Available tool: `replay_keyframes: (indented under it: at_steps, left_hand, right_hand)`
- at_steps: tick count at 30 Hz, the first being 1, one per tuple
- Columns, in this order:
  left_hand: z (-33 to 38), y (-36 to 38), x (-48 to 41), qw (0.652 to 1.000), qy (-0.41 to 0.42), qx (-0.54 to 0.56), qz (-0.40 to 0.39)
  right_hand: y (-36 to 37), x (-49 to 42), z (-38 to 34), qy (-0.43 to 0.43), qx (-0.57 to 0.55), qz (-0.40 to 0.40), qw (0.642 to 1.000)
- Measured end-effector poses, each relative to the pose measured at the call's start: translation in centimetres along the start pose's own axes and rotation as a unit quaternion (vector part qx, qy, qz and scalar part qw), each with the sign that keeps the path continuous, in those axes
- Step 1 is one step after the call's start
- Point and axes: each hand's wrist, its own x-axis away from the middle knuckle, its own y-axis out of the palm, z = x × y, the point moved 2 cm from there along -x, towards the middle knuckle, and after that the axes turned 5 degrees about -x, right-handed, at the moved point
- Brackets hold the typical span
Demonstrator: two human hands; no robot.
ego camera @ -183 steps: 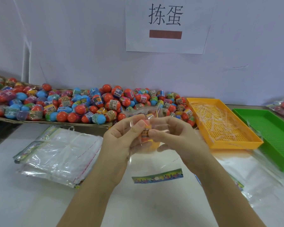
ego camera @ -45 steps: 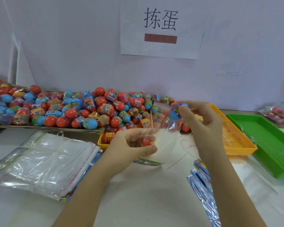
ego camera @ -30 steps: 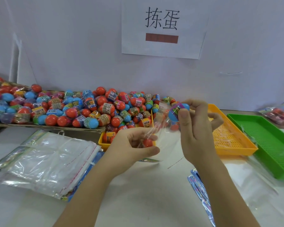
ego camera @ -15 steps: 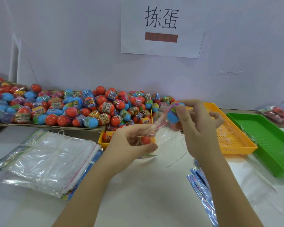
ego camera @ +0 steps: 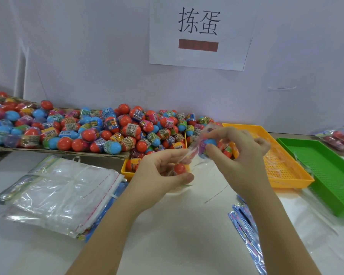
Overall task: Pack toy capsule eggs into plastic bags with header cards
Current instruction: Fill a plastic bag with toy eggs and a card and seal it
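Over the middle of the white table [ego camera: 167, 235] my left hand [ego camera: 159, 173] grips a clear plastic bag [ego camera: 203, 169] by its lower part, with a red capsule egg [ego camera: 179, 168] inside it between my fingers. My right hand [ego camera: 234, 155] pinches a blue-topped capsule egg [ego camera: 209, 142] at the bag's mouth. A long pile of red and blue capsule eggs [ego camera: 99, 132] lies along the wall behind. Blue header cards [ego camera: 246, 225] lie to the right under my right forearm.
A stack of clear bags [ego camera: 64, 193] lies at the left. A small yellow tray [ego camera: 127, 168] holds eggs behind my left hand. An orange mesh tray [ego camera: 282, 163] and a green tray [ego camera: 330, 175] stand at the right, packed bags [ego camera: 340, 137] beyond them.
My right hand has brought the blue-topped egg leftward and a little down to the bag's mouth. My left hand keeps its hold on the bag with the red egg.
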Motion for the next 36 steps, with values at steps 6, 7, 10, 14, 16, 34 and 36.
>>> replay_keyframes:
  at_steps: [6, 7, 10, 14, 16, 34, 36]
  left_hand:
    - [0.4, -0.3, 0.0, 0.998, -0.021, 0.06, -0.003]
    - [0.5, -0.3, 0.0, 0.997, -0.028, 0.073, -0.003]
    - [0.8, -0.4, 0.0, 0.992, -0.037, 0.118, -0.003]
    - [1.0, -0.4, 0.1, 0.992, -0.05, 0.118, -0.016]
    - [1.0, -0.4, 0.2, 0.993, -0.052, 0.106, -0.021]
    - [0.6, 0.2, -0.1, 0.987, -0.057, 0.07, 0.132]
    - [0.6, 0.3, 0.0, 0.987, -0.053, 0.045, 0.147]
  right_hand:
    - [-0.2, 0.1, 0.0, -0.015, -0.04, 0.074, 0.996]
    - [-0.2, 0.1, 0.0, 0.0, -0.1, 0.1, 0.99]
    - [-0.1, -0.4, 0.7, 0.091, -0.323, 0.088, 0.938]
    - [1.1, -0.3, 1.9, 0.198, -0.337, -0.156, 0.907]
    - [1.7, 0.1, 1.8, 0.209, -0.338, -0.198, 0.896]
    - [2.8, 0.2, 0.4, 0.249, -0.338, -0.148, 0.895]
    - [2.9, 0.3, 0.4, 0.251, -0.319, -0.176, 0.897]
